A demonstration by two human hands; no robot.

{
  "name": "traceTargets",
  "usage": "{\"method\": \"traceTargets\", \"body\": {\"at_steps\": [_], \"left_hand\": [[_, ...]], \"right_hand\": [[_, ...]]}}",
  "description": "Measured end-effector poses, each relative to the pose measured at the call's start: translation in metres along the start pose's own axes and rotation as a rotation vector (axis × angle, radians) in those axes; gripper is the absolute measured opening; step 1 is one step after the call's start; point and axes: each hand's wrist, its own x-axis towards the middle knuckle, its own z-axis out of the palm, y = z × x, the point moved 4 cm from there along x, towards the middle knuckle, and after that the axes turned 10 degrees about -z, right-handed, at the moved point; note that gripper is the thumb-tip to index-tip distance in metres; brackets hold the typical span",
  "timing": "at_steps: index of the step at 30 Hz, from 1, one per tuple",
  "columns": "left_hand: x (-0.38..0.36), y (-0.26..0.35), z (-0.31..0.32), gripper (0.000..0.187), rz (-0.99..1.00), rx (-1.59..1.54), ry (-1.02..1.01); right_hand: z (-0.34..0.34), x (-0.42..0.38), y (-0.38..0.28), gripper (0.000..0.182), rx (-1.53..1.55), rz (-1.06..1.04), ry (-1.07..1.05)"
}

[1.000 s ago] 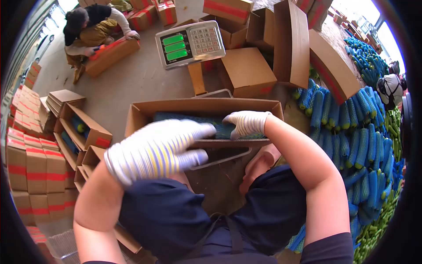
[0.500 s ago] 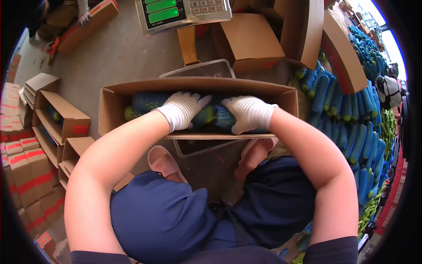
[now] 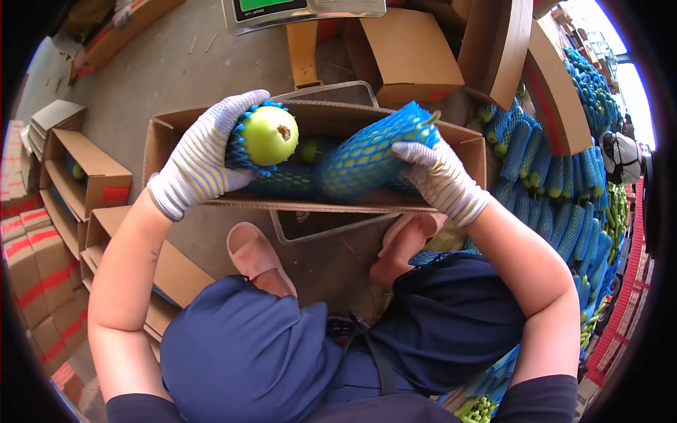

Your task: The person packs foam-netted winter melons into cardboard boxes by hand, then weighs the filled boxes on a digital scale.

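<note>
My left hand (image 3: 208, 151), in a striped knit glove, is closed round a long green gourd (image 3: 269, 137) in a blue foam net. The gourd's bare round end, with a brown scar, faces up towards me. My right hand (image 3: 443, 173), gloved alike, grips the stem end of a second netted gourd (image 3: 370, 156), which tilts down to the left over the open carton (image 3: 317, 206). Inside this long cardboard carton lie more netted gourds (image 3: 285, 182), partly hidden behind the held ones and the near wall.
A scale with a green display (image 3: 268, 7) stands beyond the carton. Empty-looking cartons (image 3: 412, 53) sit behind it at right. Many netted gourds (image 3: 557, 169) are piled on the right. Boxes with red tape (image 3: 42, 268) are stacked at left. Another person's gloved hand (image 3: 121, 15) shows at upper left.
Both hands were down inside the carton on the netted gourds. Now they are raised and further apart, each with a gourd lifted and tilted.
</note>
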Motion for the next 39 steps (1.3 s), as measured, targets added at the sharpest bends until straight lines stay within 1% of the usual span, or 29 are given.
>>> {"method": "traceTargets", "body": {"at_steps": [1, 2, 3, 5, 6, 8, 10, 11, 13, 14, 17, 18, 19, 20, 21, 22, 23, 24, 26, 27, 28, 29, 30, 31, 32, 33, 35, 37, 39], "left_hand": [[-0.001, -0.001, 0.002, 0.09, -0.004, -0.014, -0.005], [-0.001, 0.0, 0.006, 0.09, -0.019, -0.03, -0.021], [0.001, 0.003, 0.008, 0.09, -0.021, -0.033, -0.02], [0.006, 0.011, 0.014, 0.087, 0.058, 0.098, -0.09], [0.009, 0.009, 0.022, 0.085, 0.047, 0.114, -0.149], [0.017, 0.015, 0.039, 0.081, 0.003, 0.27, -0.243], [0.026, 0.011, 0.062, 0.079, -0.083, 0.409, -0.35], [0.029, 0.007, 0.076, 0.083, -0.042, 0.526, -0.276], [0.041, 0.009, 0.088, 0.088, -0.19, 0.624, -0.408], [0.039, 0.004, 0.098, 0.089, -0.185, 0.664, -0.389], [0.031, -0.004, 0.108, 0.087, -0.182, 0.729, -0.364], [0.027, 0.0, 0.101, 0.082, -0.158, 0.622, -0.351], [0.024, 0.002, 0.092, 0.078, -0.136, 0.512, -0.336], [0.022, 0.005, 0.077, 0.067, -0.138, 0.379, -0.364], [0.014, 0.013, 0.053, 0.053, -0.153, 0.331, -0.282], [0.004, 0.01, 0.029, 0.042, -0.056, 0.333, -0.081], [-0.007, 0.013, 0.001, 0.036, -0.082, 0.312, 0.074], [-0.026, 0.006, -0.024, 0.037, -0.09, 0.406, 0.3], [-0.065, -0.028, -0.058, 0.055, -0.331, 0.55, 0.501], [-0.087, -0.054, -0.064, 0.062, -0.49, 0.595, 0.571], [-0.112, -0.096, -0.061, 0.067, -0.654, 0.352, 0.504], [-0.131, -0.126, -0.056, 0.072, -0.801, 0.097, 0.435], [-0.14, -0.125, -0.054, 0.068, -0.859, 0.19, 0.315], [-0.137, -0.104, -0.052, 0.058, -1.12, -0.21, 0.033], [-0.141, -0.1, -0.047, 0.052, -1.184, -0.371, 0.097], [-0.147, -0.102, -0.043, 0.046, -1.239, -0.534, 0.163], [-0.145, -0.113, -0.044, 0.039, -1.1, -0.5, 0.204], [-0.137, -0.128, -0.056, 0.037, -1.085, -0.513, 0.276], [-0.124, -0.148, -0.074, 0.033, -1.037, -0.36, 0.355]], "right_hand": [[-0.005, -0.004, 0.007, 0.065, 0.003, 0.068, 0.022], [-0.004, -0.014, -0.005, 0.068, -0.186, 0.212, -0.048], [-0.01, -0.017, -0.019, 0.062, -0.418, 0.325, -0.253], [-0.041, -0.012, -0.031, 0.053, -1.119, 0.411, -0.469], [-0.039, -0.015, -0.036, 0.053, -1.119, 0.413, -0.466], [-0.037, -0.022, -0.057, 0.051, -1.669, 0.403, -0.4], [-0.019, -0.023, -0.056, 0.055, -1.539, -0.057, -0.457], [-0.01, -0.024, -0.049, 0.054, -1.479, -0.295, -0.499], [-0.007, -0.024, -0.014, 0.052, -1.6, -0.129, -0.67], [0.0, -0.023, -0.012, 0.05, -1.653, -0.037, -0.684], [-0.001, -0.018, -0.02, 0.045, -1.499, -0.12, -0.718], [-0.001, -0.016, -0.031, 0.04, -1.449, -0.155, -0.688], [-0.003, -0.017, -0.049, 0.036, -1.396, -0.16, -0.55], [-0.005, -0.019, -0.071, 0.033, -1.409, -0.243, -0.42], [-0.016, -0.018, -0.089, 0.027, -1.512, -0.383, -0.277], [-0.029, -0.022, -0.104, 0.026, -1.521, -0.423, -0.034], [-0.049, -0.025, -0.117, 0.031, -1.599, -0.44, 0.098], [-0.068, -0.031, -0.121, 0.044, -1.75, -0.45, 0.195], [-0.1, -0.036, -0.111, 0.062, -1.827, 0.067, 0.147], [-0.127, -0.04, -0.091, 0.059, -1.771, 0.143, 0.009], [-0.109, -0.052, -0.077, 0.053, -1.309, 0.39, -0.035], [-0.106, -0.06, -0.061, 0.046, -1.109, 0.404, 0.038], [-0.129, -0.058, -0.048, 0.04, -1.09, 0.306, 0.113], [-0.132, -0.059, -0.046, 0.032, -1.012, 0.31, 0.135], [-0.136, -0.059, -0.043, 0.03, -1.001, 0.3, 0.162], [-0.136, -0.059, -0.04, 0.028, -0.988, 0.29, 0.187], [-0.128, -0.065, -0.037, 0.028, -0.858, 0.329, 0.246], [-0.102, -0.071, -0.033, 0.03, -0.859, 0.427, 0.214], [-0.063, -0.075, -0.027, 0.031, -0.855, 0.567, 0.13]]}}
